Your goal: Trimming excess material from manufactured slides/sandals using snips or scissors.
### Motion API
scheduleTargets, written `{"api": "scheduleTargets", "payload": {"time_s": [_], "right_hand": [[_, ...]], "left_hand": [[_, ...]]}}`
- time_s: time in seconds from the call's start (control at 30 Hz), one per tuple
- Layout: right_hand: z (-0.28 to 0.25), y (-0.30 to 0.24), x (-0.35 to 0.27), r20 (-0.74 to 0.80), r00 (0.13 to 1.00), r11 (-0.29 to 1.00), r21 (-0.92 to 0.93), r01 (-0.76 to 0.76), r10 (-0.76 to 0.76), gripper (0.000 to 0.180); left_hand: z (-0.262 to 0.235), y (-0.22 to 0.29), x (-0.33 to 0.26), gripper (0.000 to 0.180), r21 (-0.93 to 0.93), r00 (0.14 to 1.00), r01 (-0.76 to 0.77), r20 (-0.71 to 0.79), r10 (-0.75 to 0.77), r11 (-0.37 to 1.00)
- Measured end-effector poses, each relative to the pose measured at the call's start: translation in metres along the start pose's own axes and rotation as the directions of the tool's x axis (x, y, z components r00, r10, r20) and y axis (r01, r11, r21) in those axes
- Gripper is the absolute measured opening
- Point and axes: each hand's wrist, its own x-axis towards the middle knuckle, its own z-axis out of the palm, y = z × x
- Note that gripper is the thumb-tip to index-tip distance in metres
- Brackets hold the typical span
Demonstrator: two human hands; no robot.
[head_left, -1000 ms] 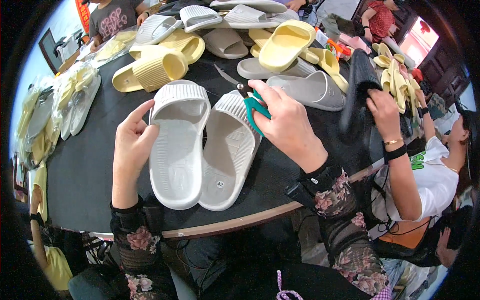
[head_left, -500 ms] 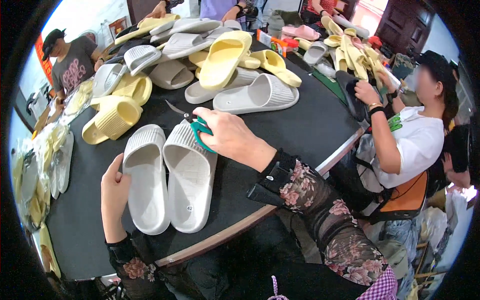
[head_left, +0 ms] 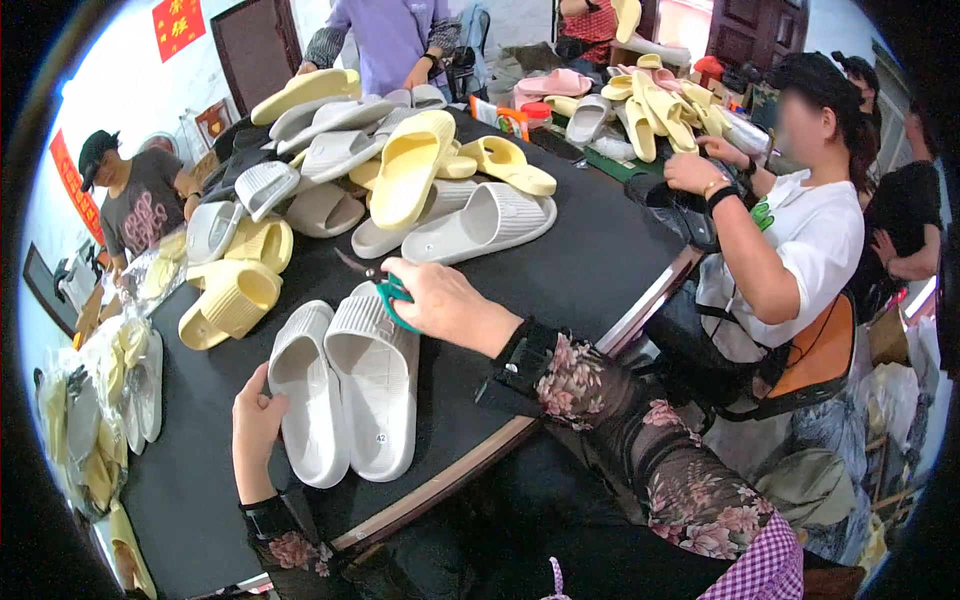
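Observation:
A pair of light grey slippers lies side by side on the black table [head_left: 560, 320] in front of me, toes away. My left hand [head_left: 258, 425] grips the outer edge of the left slipper [head_left: 312, 430], thumb over its rim. The right slipper [head_left: 372, 400] touches it and bears a small round sticker inside its heel. Over that slipper's ribbed strap is my right hand [head_left: 450, 303], closed on scissors with green handles [head_left: 394, 304]. Their dark blades [head_left: 358, 266] point to the far left, apart from each other at the tips as far as I can see.
Beyond lies a heap of yellow slippers [head_left: 412, 170] and grey slippers [head_left: 490, 225]. Bagged slippers [head_left: 105, 390] lie along the left edge. At the right, a co-worker in a white shirt [head_left: 800, 230] handles a dark item. Other people stand around the table, with more slippers [head_left: 655, 105] at the far right.
The whole view has tilted up and shifted, so more of the far side shows. Both hands keep their holds on slipper and scissors. A far person now holds up a yellow slipper.

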Motion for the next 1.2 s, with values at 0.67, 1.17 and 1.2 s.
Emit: {"api": "scheduleTargets", "payload": {"time_s": [0.67, 1.17, 1.2], "right_hand": [[-0.039, 0.009, -0.102, 0.331, 0.931, 0.53, 0.768, -0.359, 0.151, 0.047], [-0.035, 0.014, -0.13, -0.073, 0.969, 0.562, 0.824, -0.075, 0.237, 0.048], [-0.033, 0.014, -0.13, -0.136, 0.962, 0.562, 0.827, -0.021, 0.236, 0.048]], "left_hand": [[0.044, 0.058, 0.019, 0.045, 0.58, 0.984, -0.177, 0.106, 0.142, 0.795], [0.071, 0.123, 0.024, 0.031, 0.524, 0.952, -0.291, 0.077, 0.296, 0.8], [0.077, 0.135, 0.03, 0.033, 0.513, 0.938, -0.336, 0.108, 0.328, 0.79]]}}
